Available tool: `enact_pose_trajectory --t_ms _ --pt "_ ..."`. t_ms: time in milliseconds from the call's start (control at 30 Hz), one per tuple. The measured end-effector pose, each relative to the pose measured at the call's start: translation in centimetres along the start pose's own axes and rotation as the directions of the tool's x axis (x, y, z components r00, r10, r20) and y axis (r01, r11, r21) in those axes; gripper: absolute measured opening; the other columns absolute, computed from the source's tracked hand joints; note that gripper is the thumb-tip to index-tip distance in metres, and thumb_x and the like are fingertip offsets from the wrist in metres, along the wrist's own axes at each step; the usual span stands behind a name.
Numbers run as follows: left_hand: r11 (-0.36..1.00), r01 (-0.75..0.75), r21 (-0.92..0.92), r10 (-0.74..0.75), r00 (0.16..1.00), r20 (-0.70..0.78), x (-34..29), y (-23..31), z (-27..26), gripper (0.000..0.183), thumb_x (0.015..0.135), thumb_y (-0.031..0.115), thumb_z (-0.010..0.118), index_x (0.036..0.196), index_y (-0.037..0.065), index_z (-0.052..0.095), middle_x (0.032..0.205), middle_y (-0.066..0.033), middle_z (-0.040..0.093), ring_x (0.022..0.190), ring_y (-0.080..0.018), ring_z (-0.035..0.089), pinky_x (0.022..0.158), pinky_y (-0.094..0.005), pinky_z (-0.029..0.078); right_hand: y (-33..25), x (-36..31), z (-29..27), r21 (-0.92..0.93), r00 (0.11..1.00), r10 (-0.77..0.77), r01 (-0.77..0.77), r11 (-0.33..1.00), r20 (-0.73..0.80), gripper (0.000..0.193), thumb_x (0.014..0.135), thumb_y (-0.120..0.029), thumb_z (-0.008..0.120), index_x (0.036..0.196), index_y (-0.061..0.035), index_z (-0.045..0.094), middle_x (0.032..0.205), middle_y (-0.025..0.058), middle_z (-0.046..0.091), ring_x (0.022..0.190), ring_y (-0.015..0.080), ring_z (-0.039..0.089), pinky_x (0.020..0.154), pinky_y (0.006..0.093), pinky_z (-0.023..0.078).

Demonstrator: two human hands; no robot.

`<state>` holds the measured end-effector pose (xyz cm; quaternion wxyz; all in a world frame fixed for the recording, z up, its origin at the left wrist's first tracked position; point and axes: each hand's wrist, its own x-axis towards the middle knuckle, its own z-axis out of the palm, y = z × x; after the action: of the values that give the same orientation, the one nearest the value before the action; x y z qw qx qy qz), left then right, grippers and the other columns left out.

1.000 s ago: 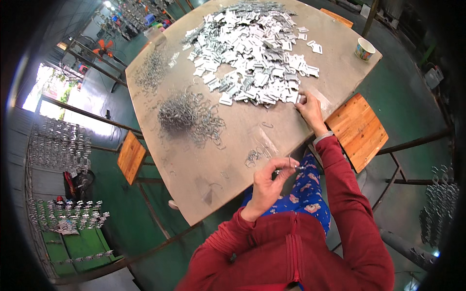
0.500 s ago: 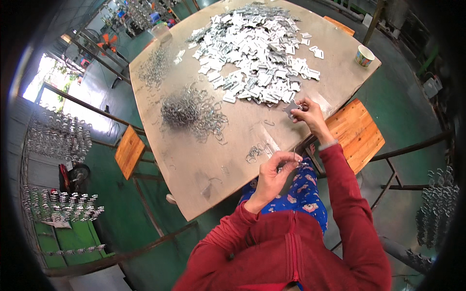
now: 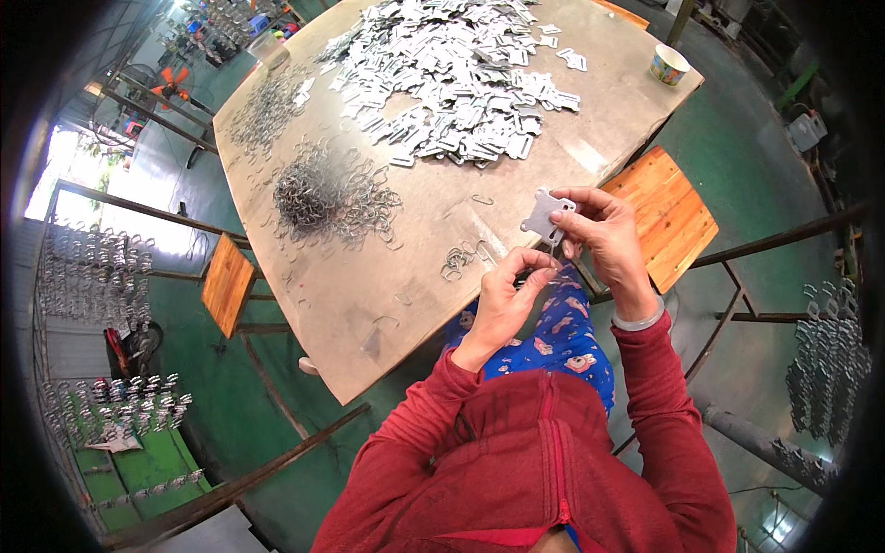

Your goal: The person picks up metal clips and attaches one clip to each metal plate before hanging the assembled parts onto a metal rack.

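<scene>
My right hand (image 3: 608, 241) grips a flat grey metal plate (image 3: 542, 214) with notched edges and small holes, between thumb and fingers above the table's near edge. Just below and left of it, my left hand (image 3: 502, 302) is closed in a pinch, its fingertips close to the plate's lower end. Whatever sits in that pinch is too small to make out. Beside my left hand, a little cluster of wire hooks (image 3: 458, 261) lies on the table (image 3: 433, 309). A single hook (image 3: 481, 199) rests farther back.
A large heap of metal plates (image 3: 452, 83) covers the far table. Left of it lie a tangled pile of wire hooks (image 3: 309, 195) and a looser scatter (image 3: 263, 115). A paper cup (image 3: 669, 64) stands at the far right corner. Wooden stools (image 3: 668, 221) flank the table.
My right hand has brought the plate from beside the heap toward me, close to my left hand. My left hand has risen slightly, still pinched. The whole view has shifted a little.
</scene>
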<state>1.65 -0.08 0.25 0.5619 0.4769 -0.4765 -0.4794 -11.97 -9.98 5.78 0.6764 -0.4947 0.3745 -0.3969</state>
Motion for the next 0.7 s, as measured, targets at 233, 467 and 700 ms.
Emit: enact_pose_trajectory --t_ms 233,467,700 --pt "0.982 -0.097 0.164 0.11 0.992 -0.069 -0.6 0.9 -0.4 0.013 0.083 0.008 0.064 0.095 0.001 0.062 0.09 -0.0128 0.064 0.087 -0.0242 0.063 0.078 -0.0323 0.048 -0.9 -1.7 1.9 -0.169 0.991 -0.129 0.121 0.978 -0.035 0.024 0.078 0.002 0.068 0.101 0.0049 0.065 0.069 0.0058 0.062 0.055 0.0098 0.059 0.05 0.0209 0.045" --pt "0.45 -0.003 0.893 0.384 0.903 -0.191 -0.3 -1.3 -13.2 0.02 0.078 0.007 0.066 0.098 0.007 0.066 0.091 -0.0114 0.063 0.089 -0.0298 0.057 0.081 -0.0396 0.046 -1.3 -2.8 2.5 -0.14 0.985 -0.17 0.172 0.975 0.026 0.02 0.078 0.004 0.068 0.097 0.0051 0.065 0.074 0.0064 0.064 0.059 0.012 0.062 0.054 0.021 0.048" --pt "0.104 0.057 0.993 0.25 0.965 -0.082 -0.6 -4.1 -19.9 0.013 0.079 0.011 0.065 0.089 0.005 0.061 0.085 -0.0101 0.058 0.09 -0.0301 0.053 0.076 -0.0405 0.046 -0.8 -2.4 2.0 -0.141 0.994 -0.099 0.105 0.984 0.044 0.021 0.079 0.002 0.068 0.1 0.0043 0.066 0.07 0.006 0.065 0.058 0.0106 0.062 0.054 0.0203 0.047"
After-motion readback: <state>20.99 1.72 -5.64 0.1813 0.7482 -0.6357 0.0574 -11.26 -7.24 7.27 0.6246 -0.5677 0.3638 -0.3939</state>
